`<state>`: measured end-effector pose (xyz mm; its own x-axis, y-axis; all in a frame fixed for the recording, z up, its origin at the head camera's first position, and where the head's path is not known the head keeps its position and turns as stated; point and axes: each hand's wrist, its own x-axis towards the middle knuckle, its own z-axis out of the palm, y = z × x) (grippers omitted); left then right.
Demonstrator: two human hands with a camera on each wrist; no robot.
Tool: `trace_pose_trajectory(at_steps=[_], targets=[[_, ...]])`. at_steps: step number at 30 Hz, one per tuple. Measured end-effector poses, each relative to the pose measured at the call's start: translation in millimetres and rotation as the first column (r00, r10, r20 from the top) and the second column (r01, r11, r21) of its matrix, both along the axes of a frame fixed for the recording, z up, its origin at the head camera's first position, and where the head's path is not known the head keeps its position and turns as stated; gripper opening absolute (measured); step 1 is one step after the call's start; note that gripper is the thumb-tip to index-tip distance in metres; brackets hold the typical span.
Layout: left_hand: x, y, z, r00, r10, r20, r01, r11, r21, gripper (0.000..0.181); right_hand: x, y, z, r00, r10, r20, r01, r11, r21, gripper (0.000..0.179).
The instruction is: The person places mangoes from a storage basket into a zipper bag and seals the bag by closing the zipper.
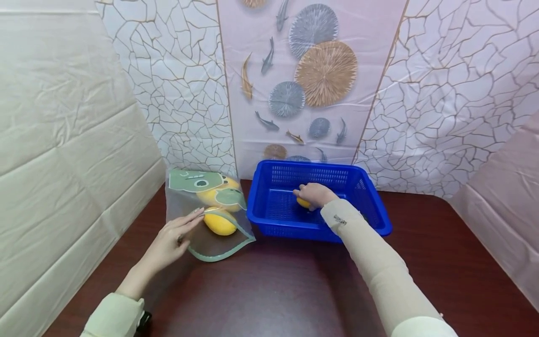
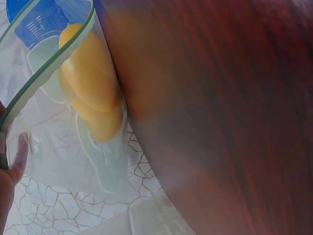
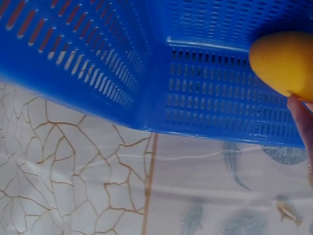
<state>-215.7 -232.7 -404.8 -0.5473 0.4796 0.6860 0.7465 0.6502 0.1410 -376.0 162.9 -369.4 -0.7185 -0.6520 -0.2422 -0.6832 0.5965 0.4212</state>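
My left hand (image 1: 172, 238) pinches the raised rim of a clear plastic bag (image 1: 214, 256) with a green edge and green cartoon prints. Inside the bag lie yellow mangoes (image 1: 220, 223), partly covered by the prints; the left wrist view shows two of these mangoes (image 2: 90, 68) overlapping. The bag's mouth gapes toward me. Down in a blue plastic basket (image 1: 273, 229), my right hand (image 1: 316, 194) grips another yellow mango (image 1: 303, 202). In the right wrist view, a fingertip touches this mango (image 3: 283, 63) near the slotted basket wall. Most of the right hand is outside that view.
The basket stands on a dark red-brown table (image 1: 269, 290), just right of the bag. Behind both hangs a patterned cloth (image 1: 290, 131), and a pale cloth (image 1: 63, 154) closes off the left side. A small dark thing (image 1: 364, 216) shows at the basket's right end.
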Motion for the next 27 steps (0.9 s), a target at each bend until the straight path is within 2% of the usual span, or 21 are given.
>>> trace_pose_trajectory(at_steps=[6, 11, 15, 19, 23, 27], targets=[[-0.6, 1.8, 1.2, 1.0, -0.022, -0.011, 0.022, 1.0, 0.013, 0.068, -0.4, 5, 10.4, 0.999, -0.03, 0.028, 0.033, 0.99, -0.135, 0.066], [-1.4, 3.3, 2.6, 0.999, -0.031, -0.027, 0.031, 0.999, 0.023, 0.066, 0.5, 8, 22.7, 0.994, -0.08, 0.068, 0.096, 0.958, -0.269, 0.053], [-0.8, 3.6, 2.3, 0.999, -0.034, -0.023, 0.034, 0.999, 0.022, 0.066, 3.0, 10, 26.9, 0.99, -0.094, 0.108, 0.125, 0.933, -0.338, 0.048], [-1.0, 3.0, 2.6, 0.999, -0.034, -0.014, 0.034, 0.999, 0.022, 0.068, 5.6, 12, 27.9, 0.985, -0.095, 0.147, 0.145, 0.913, -0.38, 0.05], [-2.6, 2.5, 3.4, 0.999, -0.036, -0.013, 0.037, 0.999, 0.023, 0.068, 9.1, 12, 30.7, 0.962, -0.152, 0.225, 0.232, 0.891, -0.389, 0.059], [-3.5, 2.4, 2.8, 0.999, -0.041, -0.015, 0.041, 0.999, 0.023, 0.067, 13.6, 11, 33.6, 0.944, -0.215, 0.249, 0.291, 0.898, -0.329, 0.053]])
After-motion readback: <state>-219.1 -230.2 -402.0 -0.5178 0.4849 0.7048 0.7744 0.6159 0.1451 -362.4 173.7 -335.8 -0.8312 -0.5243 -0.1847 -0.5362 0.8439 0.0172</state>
